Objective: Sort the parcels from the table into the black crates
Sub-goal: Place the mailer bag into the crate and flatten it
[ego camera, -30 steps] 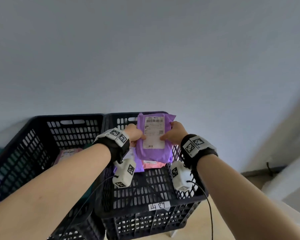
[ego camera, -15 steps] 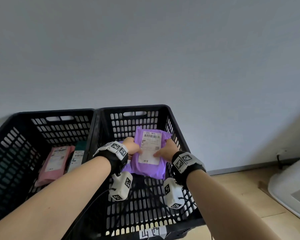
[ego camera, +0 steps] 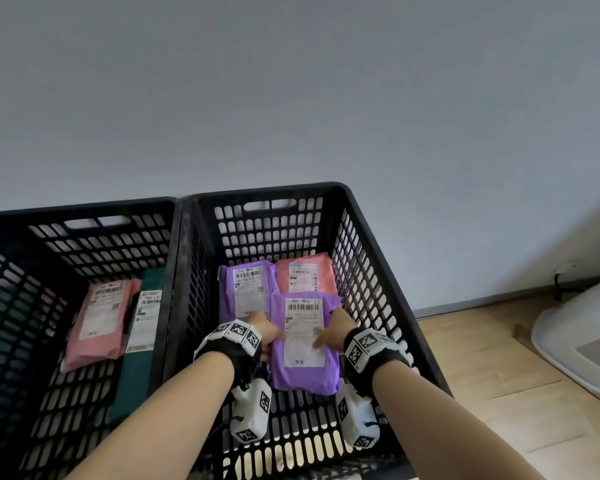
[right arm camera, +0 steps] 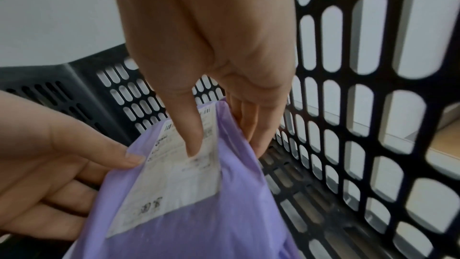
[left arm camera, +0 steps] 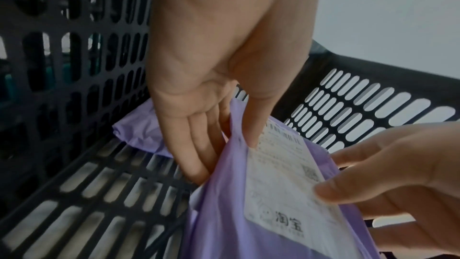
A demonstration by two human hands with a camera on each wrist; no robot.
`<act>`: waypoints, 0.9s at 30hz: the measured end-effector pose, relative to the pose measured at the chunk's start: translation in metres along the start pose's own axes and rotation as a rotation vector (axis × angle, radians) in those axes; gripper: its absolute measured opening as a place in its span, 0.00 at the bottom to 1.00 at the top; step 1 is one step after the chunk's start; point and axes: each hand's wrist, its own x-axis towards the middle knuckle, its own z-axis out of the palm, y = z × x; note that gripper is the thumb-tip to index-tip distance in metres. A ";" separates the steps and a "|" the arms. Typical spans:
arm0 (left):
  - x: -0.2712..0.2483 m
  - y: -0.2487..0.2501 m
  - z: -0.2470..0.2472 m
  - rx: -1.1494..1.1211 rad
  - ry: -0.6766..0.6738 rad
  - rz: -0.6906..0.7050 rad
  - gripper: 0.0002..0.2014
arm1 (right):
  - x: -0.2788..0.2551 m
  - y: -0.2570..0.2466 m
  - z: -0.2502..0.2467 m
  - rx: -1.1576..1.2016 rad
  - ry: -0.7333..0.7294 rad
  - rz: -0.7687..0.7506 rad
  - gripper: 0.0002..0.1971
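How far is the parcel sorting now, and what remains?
Done: four parcels lie in the crates, two in the left crate and two in the right crate. In hand: both hands, left and right, hold a purple parcel low inside the right crate. Left: releasing it; the table is out of view.

2 black crates side by side: left crate, right crate.
5 parcels total.
Left crate: 2 parcels, 1 pink parcel and 1 dark green parcel.
Right crate: 3 parcels, 2 purple and 1 salmon parcel. Rear purple parcel lies on the floor; front purple parcel is in 2 hands: left hand, right hand.
1 white label visible per parcel, 5 labels.
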 end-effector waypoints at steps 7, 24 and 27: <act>0.009 -0.016 0.019 -0.011 -0.079 -0.070 0.04 | 0.015 0.020 0.020 -0.100 0.001 0.109 0.27; 0.040 -0.036 0.064 -0.098 -0.053 -0.010 0.18 | 0.031 0.042 0.017 -0.214 0.106 0.230 0.35; 0.035 -0.036 0.064 0.098 0.140 0.196 0.27 | 0.028 0.037 0.015 -0.223 0.124 0.209 0.38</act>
